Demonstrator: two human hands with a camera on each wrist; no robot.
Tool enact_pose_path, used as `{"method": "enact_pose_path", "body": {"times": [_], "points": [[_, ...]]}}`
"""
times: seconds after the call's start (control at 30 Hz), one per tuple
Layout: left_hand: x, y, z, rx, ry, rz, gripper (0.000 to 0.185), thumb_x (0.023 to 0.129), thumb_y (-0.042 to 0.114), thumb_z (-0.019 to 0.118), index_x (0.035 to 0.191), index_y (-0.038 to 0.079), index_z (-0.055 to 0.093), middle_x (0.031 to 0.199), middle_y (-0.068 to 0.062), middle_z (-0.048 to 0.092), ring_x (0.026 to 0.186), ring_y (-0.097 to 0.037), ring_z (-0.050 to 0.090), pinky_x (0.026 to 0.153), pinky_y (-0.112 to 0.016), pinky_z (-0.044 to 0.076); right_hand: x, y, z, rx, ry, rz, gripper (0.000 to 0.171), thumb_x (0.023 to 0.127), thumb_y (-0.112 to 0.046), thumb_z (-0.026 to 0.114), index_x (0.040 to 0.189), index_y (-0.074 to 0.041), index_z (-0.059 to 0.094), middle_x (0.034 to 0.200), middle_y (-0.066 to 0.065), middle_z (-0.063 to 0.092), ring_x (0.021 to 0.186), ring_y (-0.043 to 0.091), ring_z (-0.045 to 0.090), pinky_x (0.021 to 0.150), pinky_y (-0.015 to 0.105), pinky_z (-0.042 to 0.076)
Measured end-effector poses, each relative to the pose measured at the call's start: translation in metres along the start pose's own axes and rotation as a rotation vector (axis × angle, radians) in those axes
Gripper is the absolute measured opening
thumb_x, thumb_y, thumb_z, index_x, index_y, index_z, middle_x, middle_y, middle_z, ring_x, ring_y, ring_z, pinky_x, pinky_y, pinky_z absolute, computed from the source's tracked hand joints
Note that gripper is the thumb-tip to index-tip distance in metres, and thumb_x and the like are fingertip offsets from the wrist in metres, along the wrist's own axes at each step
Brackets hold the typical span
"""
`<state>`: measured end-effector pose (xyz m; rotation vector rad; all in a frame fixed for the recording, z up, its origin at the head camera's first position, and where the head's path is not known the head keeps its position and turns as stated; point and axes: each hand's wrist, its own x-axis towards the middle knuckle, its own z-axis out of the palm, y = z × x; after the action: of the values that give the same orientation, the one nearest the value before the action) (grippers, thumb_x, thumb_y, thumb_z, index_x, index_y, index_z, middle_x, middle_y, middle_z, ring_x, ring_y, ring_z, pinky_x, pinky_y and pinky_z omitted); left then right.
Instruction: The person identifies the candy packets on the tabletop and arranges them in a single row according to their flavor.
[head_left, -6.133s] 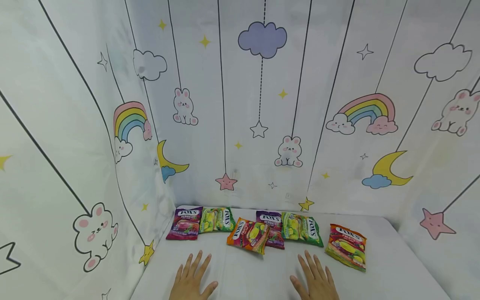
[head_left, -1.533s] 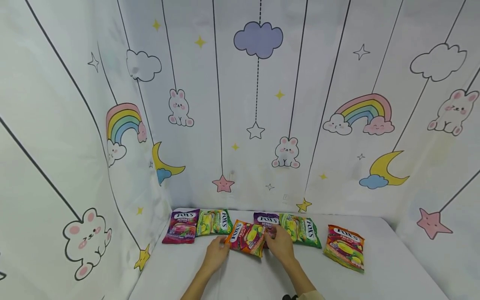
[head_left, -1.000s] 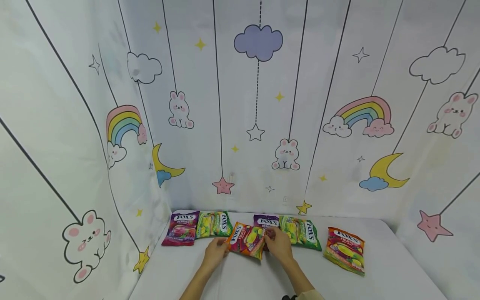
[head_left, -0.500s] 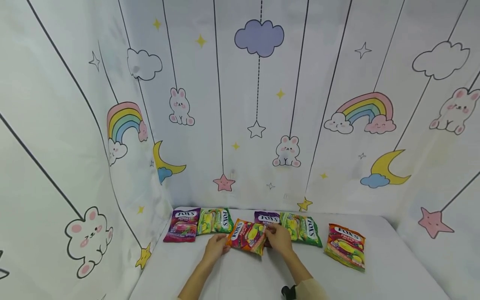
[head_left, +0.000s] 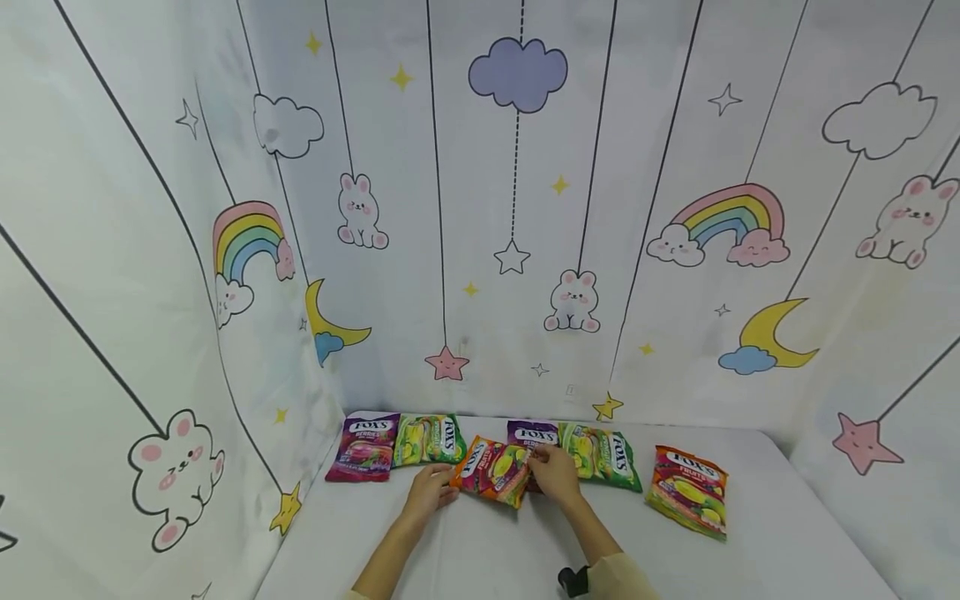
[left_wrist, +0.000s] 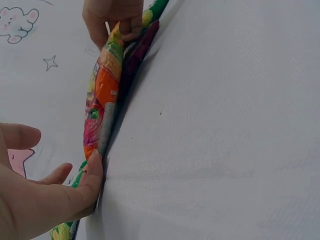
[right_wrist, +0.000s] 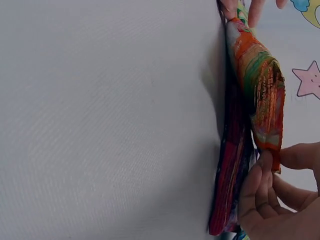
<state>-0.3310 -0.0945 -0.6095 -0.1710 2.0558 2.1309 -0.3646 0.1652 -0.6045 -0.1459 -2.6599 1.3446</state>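
An orange-and-red FOX'S Fruits candy bag (head_left: 492, 472) lies tilted in the middle of the table, overlapping a purple FOX'S Berries bag (head_left: 534, 433). My right hand (head_left: 557, 473) pinches its right corner between thumb and fingers; the right wrist view shows that corner (right_wrist: 276, 161) lifted. At the other end, my left hand (head_left: 430, 492) touches the orange bag's left edge. In the left wrist view one fingertip (left_wrist: 94, 157) meets that edge while the other fingers are spread apart from it. Part of the purple bag is hidden.
Green candy bags stand at the back, one on the left (head_left: 429, 439) and one right of centre (head_left: 602, 457). Another purple bag (head_left: 363, 450) is far left, another orange bag (head_left: 687, 492) far right. A patterned curtain (head_left: 480, 208) borders the white table (head_left: 495, 558).
Both hands, spread above the table's front several seconds ago, have moved forward to the orange bag. Over the last second the bag has hardly moved; the right hand keeps its pinch.
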Motion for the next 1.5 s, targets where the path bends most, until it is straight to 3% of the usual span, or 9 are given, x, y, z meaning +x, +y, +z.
{"method": "enact_pose_path", "body": {"times": [0.2, 0.4, 0.7, 0.83, 1.2, 1.4, 1.5], "points": [[0.0, 0.001, -0.002, -0.033, -0.032, 0.0, 0.05, 0.108, 0.026, 0.053, 0.14, -0.012, 0.048, 0.134, -0.029, 0.056, 0.11, -0.034, 0.065, 0.099, -0.043, 0.056, -0.002, -0.004, -0.002, 0.007, -0.007, 0.013, 0.031, 0.096, -0.014, 0.069, 0.121, 0.004, 0.073, 0.101, 0.01, 0.074, 0.088, 0.021, 0.067, 0.075, 0.04, 0.058], [0.0, 0.002, -0.001, -0.046, -0.023, 0.01, 0.048, 0.107, 0.024, 0.054, 0.137, -0.013, 0.049, 0.133, -0.03, 0.056, 0.107, -0.032, 0.065, 0.099, -0.043, 0.056, -0.001, -0.003, -0.002, 0.016, -0.007, 0.04, 0.028, 0.096, -0.017, 0.069, 0.118, 0.0, 0.074, 0.101, 0.008, 0.072, 0.089, 0.021, 0.064, 0.075, 0.039, 0.055], [0.002, 0.003, 0.004, -0.016, 0.004, 0.018, 0.043, 0.105, 0.02, 0.055, 0.134, -0.013, 0.053, 0.128, -0.028, 0.06, 0.103, -0.031, 0.067, 0.095, -0.041, 0.058, -0.002, 0.002, -0.003, 0.069, -0.003, 0.076, 0.019, 0.095, -0.017, 0.071, 0.109, -0.003, 0.073, 0.09, 0.006, 0.067, 0.075, 0.018, 0.063, 0.062, 0.031, 0.053], [0.005, 0.002, 0.005, 0.032, 0.013, 0.018, 0.046, 0.104, 0.017, 0.057, 0.135, -0.016, 0.054, 0.127, -0.028, 0.063, 0.104, -0.03, 0.068, 0.093, -0.038, 0.059, -0.004, 0.002, -0.005, 0.081, -0.011, 0.06, 0.016, 0.095, -0.017, 0.072, 0.104, -0.004, 0.072, 0.086, 0.006, 0.065, 0.07, 0.017, 0.063, 0.058, 0.03, 0.053], [0.01, -0.001, 0.005, 0.151, 0.029, 0.012, 0.042, 0.099, 0.011, 0.061, 0.129, -0.017, 0.061, 0.115, -0.023, 0.071, 0.098, -0.024, 0.069, 0.091, -0.038, 0.059, -0.016, 0.0, -0.008, 0.161, -0.056, 0.082, 0.02, 0.095, -0.014, 0.072, 0.108, 0.001, 0.069, 0.084, 0.007, 0.064, 0.069, 0.019, 0.064, 0.059, 0.032, 0.055], [0.015, -0.005, 0.003, 0.282, 0.046, 0.033, 0.04, 0.086, 0.003, 0.067, 0.122, -0.013, 0.069, 0.113, -0.02, 0.072, 0.097, -0.024, 0.064, 0.085, -0.038, 0.057, -0.016, 0.001, -0.008, 0.186, -0.064, 0.072, 0.019, 0.096, -0.011, 0.072, 0.108, 0.002, 0.068, 0.084, 0.009, 0.064, 0.067, 0.017, 0.064, 0.059, 0.031, 0.057], [0.018, -0.008, 0.004, 0.324, 0.071, 0.023, 0.037, 0.084, 0.002, 0.068, 0.119, -0.011, 0.071, 0.108, -0.018, 0.073, 0.094, -0.023, 0.063, 0.081, -0.036, 0.057, -0.016, 0.002, -0.007, 0.189, -0.069, 0.075, 0.019, 0.096, -0.011, 0.072, 0.109, 0.002, 0.068, 0.084, 0.008, 0.064, 0.067, 0.016, 0.064, 0.061, 0.032, 0.058]]}}
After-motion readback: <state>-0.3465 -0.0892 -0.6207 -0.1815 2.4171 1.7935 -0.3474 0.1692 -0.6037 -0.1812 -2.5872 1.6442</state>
